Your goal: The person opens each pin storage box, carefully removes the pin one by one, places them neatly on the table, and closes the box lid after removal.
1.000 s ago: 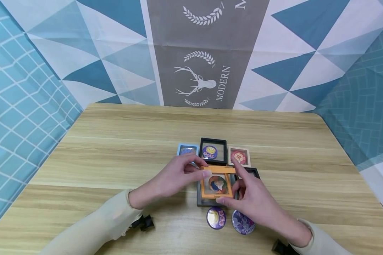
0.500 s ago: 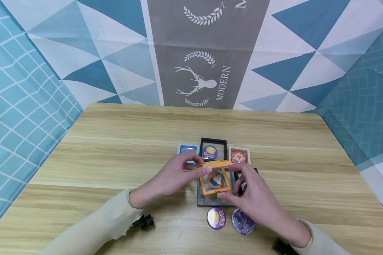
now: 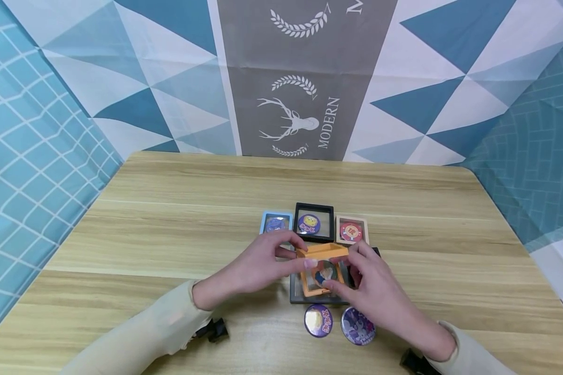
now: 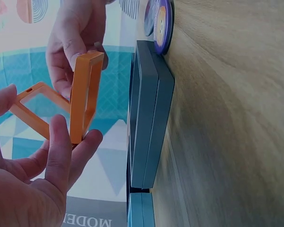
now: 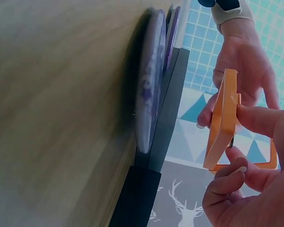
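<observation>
An orange hinged display frame [image 3: 309,289] is spread into two halves above a larger grey frame [image 3: 296,300]. My left hand [image 3: 258,263] grips the orange frame near its hinge. A round badge [image 3: 319,275] with a figure on it shows within the lower half. My right hand [image 3: 375,286] seems to pinch this badge at its lower right, the thumb lying over its edge. In the right wrist view, a thin dark edge shows by the right fingertips [image 5: 234,153]. The left wrist view shows the two orange halves [image 4: 85,99] at an angle, held off the table.
Beyond the hands lie a light blue frame [image 3: 264,223], a black frame [image 3: 330,213] and a beige frame [image 3: 365,229], each with a badge. Another dark frame [image 3: 377,252] is mostly hidden. Two loose badges [image 3: 318,321] lie in front on the wooden table [image 3: 169,229].
The orange frame was lifted and tilted, then came back down, and its halves now stand wider apart. The right thumb has moved from the frame's lower edge onto the badge.
</observation>
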Motion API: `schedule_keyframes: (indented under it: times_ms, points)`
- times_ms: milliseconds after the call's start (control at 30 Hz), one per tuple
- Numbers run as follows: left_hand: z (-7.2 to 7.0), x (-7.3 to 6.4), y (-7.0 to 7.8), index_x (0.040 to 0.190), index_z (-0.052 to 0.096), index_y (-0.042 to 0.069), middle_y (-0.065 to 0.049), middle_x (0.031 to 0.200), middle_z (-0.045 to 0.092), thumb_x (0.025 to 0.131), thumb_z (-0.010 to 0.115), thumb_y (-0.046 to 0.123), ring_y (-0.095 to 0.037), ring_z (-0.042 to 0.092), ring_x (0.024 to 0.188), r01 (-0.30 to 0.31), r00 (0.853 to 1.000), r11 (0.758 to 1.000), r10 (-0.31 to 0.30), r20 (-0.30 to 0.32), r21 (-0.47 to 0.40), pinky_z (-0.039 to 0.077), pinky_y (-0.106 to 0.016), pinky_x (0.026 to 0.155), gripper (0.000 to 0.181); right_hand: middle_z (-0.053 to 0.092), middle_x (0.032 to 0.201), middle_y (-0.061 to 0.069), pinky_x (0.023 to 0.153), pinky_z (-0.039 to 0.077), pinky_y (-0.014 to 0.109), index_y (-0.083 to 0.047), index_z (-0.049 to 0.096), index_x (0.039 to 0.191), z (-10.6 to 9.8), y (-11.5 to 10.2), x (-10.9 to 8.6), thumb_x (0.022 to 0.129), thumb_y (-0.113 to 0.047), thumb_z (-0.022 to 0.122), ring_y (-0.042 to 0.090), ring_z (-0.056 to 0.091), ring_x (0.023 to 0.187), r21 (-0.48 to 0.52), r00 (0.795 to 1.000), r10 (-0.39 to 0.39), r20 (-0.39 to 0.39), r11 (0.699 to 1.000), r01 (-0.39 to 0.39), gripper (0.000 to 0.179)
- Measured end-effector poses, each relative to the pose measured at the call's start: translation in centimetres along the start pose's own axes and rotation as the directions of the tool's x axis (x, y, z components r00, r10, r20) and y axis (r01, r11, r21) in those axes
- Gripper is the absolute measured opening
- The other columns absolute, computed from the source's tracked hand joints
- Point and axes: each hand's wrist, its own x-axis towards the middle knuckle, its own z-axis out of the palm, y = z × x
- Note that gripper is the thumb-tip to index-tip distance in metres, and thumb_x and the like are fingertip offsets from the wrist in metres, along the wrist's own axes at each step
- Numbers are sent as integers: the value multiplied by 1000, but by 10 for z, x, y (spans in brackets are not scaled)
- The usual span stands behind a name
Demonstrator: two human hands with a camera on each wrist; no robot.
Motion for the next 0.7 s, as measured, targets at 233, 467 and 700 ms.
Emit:
schedule_keyframes:
  times_ms: [233, 467, 700]
  points:
    - [-1, 0, -1, 113, 65, 19, 4, 119, 60, 90, 71, 48, -16, 67, 104, -13, 1000, 1000, 13, -11, 29, 55, -31, 84, 37, 50, 86, -1, 53, 45, 23, -18, 62, 88, -2, 1, 3, 80, -15, 84, 15, 50, 67, 228, 999, 9, 40, 973, -18, 24]
    - [-5, 1, 0, 112, 65, 20, 4, 117, 60, 89, 71, 49, -16, 66, 103, -8, 999, 998, 11, -53, 56, 55, -33, 84, 38, 60, 87, 1, 57, 48, 26, -13, 62, 89, -12, 2, 6, 87, -16, 78, 18, 55, 71, 361, 985, 93, 143, 922, -139, 16]
    - [-11, 3, -1, 112, 66, 21, 6, 115, 61, 88, 72, 50, -14, 66, 102, 11, 996, 997, -5, -90, 73, 54, -34, 84, 38, 64, 85, 2, 62, 53, 29, -11, 64, 95, -39, 22, 17, 90, -12, 73, 19, 61, 77, 285, 953, 61, 297, 947, -149, 10]
